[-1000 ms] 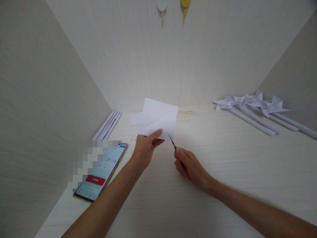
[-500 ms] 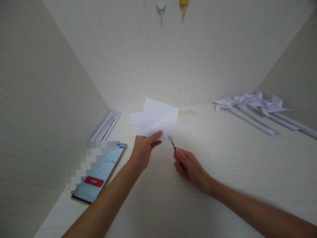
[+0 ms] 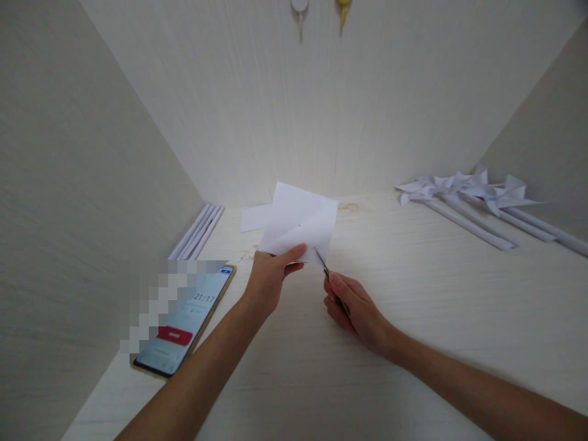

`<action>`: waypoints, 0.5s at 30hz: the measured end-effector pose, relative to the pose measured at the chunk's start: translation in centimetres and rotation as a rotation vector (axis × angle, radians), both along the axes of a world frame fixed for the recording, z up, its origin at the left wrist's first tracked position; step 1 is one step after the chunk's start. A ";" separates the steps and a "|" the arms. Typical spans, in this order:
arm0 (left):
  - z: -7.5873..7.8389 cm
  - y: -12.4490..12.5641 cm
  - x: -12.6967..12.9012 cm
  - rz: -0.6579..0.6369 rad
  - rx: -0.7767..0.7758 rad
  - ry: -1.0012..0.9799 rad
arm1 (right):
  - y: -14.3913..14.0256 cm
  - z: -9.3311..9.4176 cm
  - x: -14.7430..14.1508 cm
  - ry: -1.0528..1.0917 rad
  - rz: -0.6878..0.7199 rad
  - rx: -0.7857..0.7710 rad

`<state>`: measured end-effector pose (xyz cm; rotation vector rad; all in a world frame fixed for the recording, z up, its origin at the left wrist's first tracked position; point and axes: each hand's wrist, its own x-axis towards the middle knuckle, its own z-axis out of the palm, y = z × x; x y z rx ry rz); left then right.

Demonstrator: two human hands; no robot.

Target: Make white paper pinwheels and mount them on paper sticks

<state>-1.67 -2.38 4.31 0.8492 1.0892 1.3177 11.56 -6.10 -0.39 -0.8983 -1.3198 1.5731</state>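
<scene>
A square sheet of white paper (image 3: 301, 211) with a small dark dot near its middle and faint diagonal creases is pinched by its lower edge in my left hand (image 3: 271, 275). The thumb lies on top and the fingers are underneath. My right hand (image 3: 351, 306) is closed around a pair of scissors (image 3: 324, 264), their handles mostly hidden in the fist. The blades point up and left and overlap the sheet's lower right part. Whether they are cutting there I cannot tell.
Behind the sheet lies another white paper piece (image 3: 255, 218). Rolled paper sticks (image 3: 197, 233) rest at the left wall, above a phone (image 3: 184, 327) showing a timer. Several paper pinwheels (image 3: 468, 190) on sticks lie at the right. Two hooks, one white (image 3: 300, 7) and one yellow (image 3: 343, 12), are on the back wall.
The sheet and my left hand have shifted slightly to the right. My right hand with the scissors has moved a little the same way.
</scene>
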 end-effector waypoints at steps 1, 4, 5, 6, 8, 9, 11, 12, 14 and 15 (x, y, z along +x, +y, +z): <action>0.0 0.0 0.0 -0.001 -0.003 0.000 | 0.0 0.0 0.0 -0.002 0.002 -0.001; 0.0 0.1 0.0 0.004 -0.011 -0.001 | 0.0 -0.1 0.1 -0.013 0.003 0.000; 0.0 0.1 0.0 0.007 -0.011 -0.002 | 0.0 -0.1 0.1 -0.014 0.005 0.001; 0.0 0.1 0.0 0.009 -0.011 -0.004 | 0.0 -0.1 0.1 -0.014 0.005 0.003; 0.0 0.2 0.0 0.009 -0.007 -0.009 | 0.0 -0.1 0.0 -0.014 0.005 0.003; 0.0 0.2 0.0 0.008 -0.009 -0.011 | 0.0 -0.1 0.0 -0.016 0.004 0.001; 0.0 0.2 0.1 0.009 -0.015 -0.015 | 0.0 0.0 0.0 -0.018 -0.001 -0.002; 0.0 0.2 0.1 0.010 -0.018 -0.017 | 0.0 0.0 0.0 -0.018 -0.002 -0.002; 0.0 0.2 0.0 0.009 -0.013 -0.023 | 0.0 0.1 0.0 -0.018 -0.002 0.001; 0.0 0.2 0.0 0.008 -0.010 -0.026 | 0.0 0.1 0.0 -0.018 -0.002 0.003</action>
